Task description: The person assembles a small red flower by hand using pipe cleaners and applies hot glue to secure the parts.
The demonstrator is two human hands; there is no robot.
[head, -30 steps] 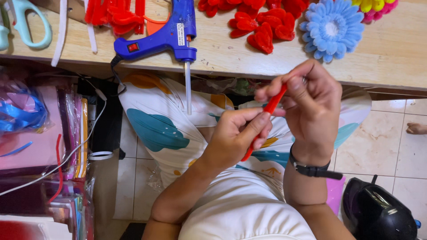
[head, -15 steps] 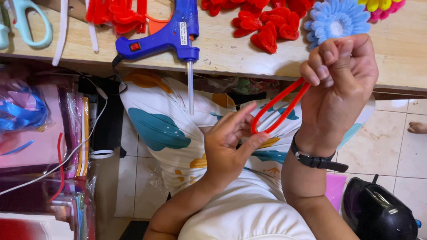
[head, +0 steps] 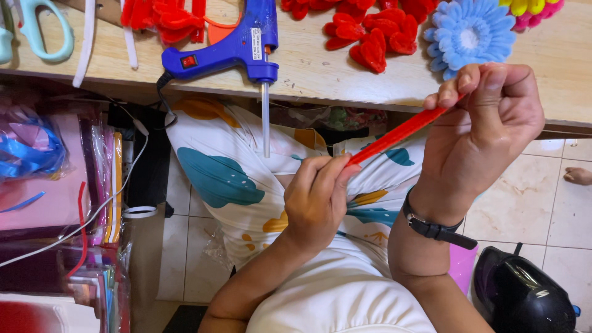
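A thin red strip (head: 398, 134) of craft material is stretched taut between my two hands, slanting up to the right. My left hand (head: 317, 197) pinches its lower end above my lap. My right hand (head: 487, 126), with a black watch at the wrist, pinches the upper end just below the table edge. A blue glue gun (head: 231, 46) lies on the wooden table (head: 308, 71), its glue stick hanging over the edge toward my lap.
Red petal pieces (head: 370, 37), a blue foam flower (head: 470, 34), light green scissors (head: 43, 31) and white strips lie on the table. Bags of coloured sheets (head: 55, 203) stand at the left. A black helmet-like object (head: 524, 296) sits on the tiled floor.
The strip was held short, then looped between the hands; now it is pulled out straight, with my right hand raised to the right and my left hand holding the lower end.
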